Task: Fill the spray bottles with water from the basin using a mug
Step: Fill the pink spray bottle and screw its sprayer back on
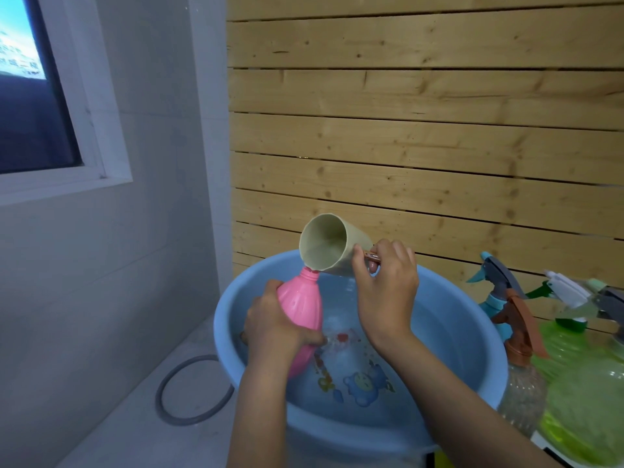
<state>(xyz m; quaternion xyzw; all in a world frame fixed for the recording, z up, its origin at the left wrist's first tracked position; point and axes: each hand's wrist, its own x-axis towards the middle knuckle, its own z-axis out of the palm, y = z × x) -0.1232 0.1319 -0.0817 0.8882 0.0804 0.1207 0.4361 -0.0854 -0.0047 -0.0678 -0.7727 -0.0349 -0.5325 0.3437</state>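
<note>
The pink bottle [300, 319] is held over the 9 o'clock side of the blue basin [472, 336]. Its long axis is close to upright. The open neck is pointed to 12 o'clock, tipped a little toward 1 o'clock, and the bottom is down by the water [422, 332]. The bottle is round and fat in the middle, thin at the neck, with soft grooves down its side. No spray top is on it.

The left hand [273, 329] is wrapped round the bottle's belly, with the fingers clamped on it.

The mug [329, 246] is pale beige and is tipped on its side just above the bottle. Its mouth is turned to 9 o'clock and its base to 3 o'clock. The low lip of the mug is set right at the bottle's neck. The mug's handle is gripped by the right hand [385, 292], with the fingers curled tight round it.

At 3 o'clock from the basin, more spray bottles are stood close together: a green bottle [580, 383] and a clear bottle [521, 400] with a brown top.
</note>
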